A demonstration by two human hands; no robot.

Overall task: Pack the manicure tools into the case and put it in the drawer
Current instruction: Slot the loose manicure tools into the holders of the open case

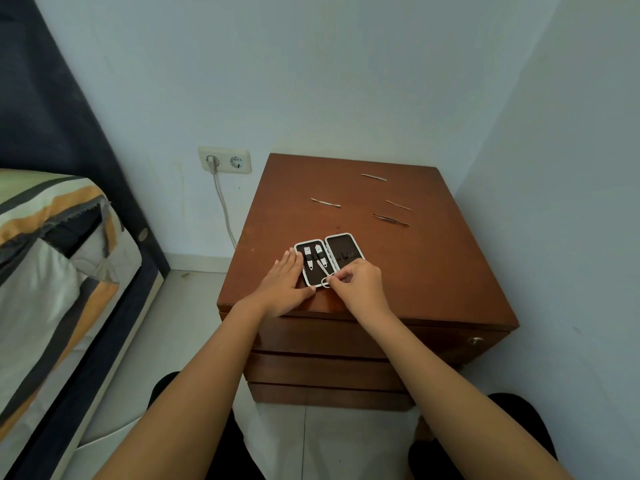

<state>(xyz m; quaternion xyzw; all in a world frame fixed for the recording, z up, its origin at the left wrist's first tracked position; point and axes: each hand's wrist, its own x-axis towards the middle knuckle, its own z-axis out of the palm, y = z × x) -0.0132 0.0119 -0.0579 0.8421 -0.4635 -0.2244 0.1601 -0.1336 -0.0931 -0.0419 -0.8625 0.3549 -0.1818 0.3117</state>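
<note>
Case [343,251]: small, dark-lined, pale rim, lying open flat near the front edge of the worktop [433,271], a brown wooden drawer unit. Its two halves sit side by side, long axes running front to back, tilted slightly to the right at the far end. Left half holds two clippers [313,259] under a dark strap, side by side, lengthwise with the case. Right half shows only empty loops.

Scissors [325,273]: thin, silver, lying aslant over the near end of the case at the hinge, ring handles toward the person, blades pointing away and to the left.

Loose tools, four, all slim metal, well apart on the far part of the worktop: a stick [325,202] at left; a stick [373,177] farthest back; a short stick [398,205] at right; tweezers [390,219] just nearer than that. All lie roughly crosswise, right ends a little nearer.

Left hand [285,289]: palm down, flat, fingers together and stretched forward, resting against the left edge of the case, thumb along its near end.

Right hand [360,284]: knuckles up, fingers curled and pinched on a ring of the scissors at the case's near end.

Drawers [322,368]: three fronts stacked below the worktop, all closed.
</note>
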